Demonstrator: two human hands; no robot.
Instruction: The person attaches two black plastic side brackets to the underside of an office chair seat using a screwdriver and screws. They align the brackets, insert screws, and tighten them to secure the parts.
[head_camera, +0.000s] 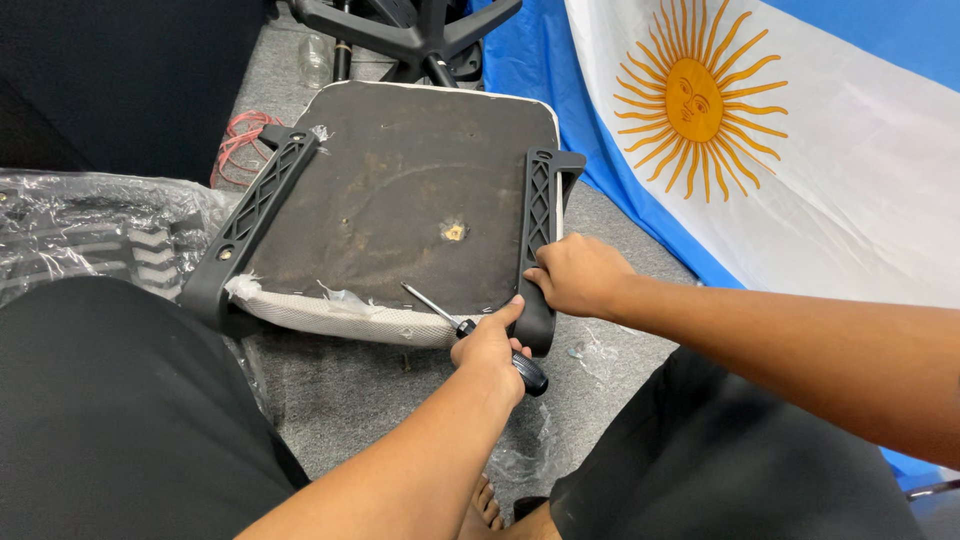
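Seen from the head camera, an upturned office-chair seat (400, 195) is shown lying on a grey carpeted floor (340, 390) between the person's knees, its dark fabric underside facing up and a black plastic armrest bracket set along each edge. The left hand (490, 350) is closed around the black handle of a screwdriver (470, 330), whose thin metal shaft is angled up and left over the near edge of the seat, the tip resting just above the pale mesh rim. The right hand (575, 275) is clamped over the near end of the right-side bracket (540, 240), pressing it against the seat. The left-side bracket (250, 225) lies untouched along the opposite edge. By the look of it, the right-side bracket is being fixed to or freed from the seat base; the work would be judged best done with the bracket kept pinned flat by the gripping hand, the screwdriver brought upright over the screw rather than slanted, and its tip seated fully before any turning force is applied, so that slipping into the fabric is avoided. A plastic-wrapped part (90, 235) is seen at left, a star-shaped chair base (410, 30) beyond, and a blue-and-white flag with a sun (760, 150) at right.
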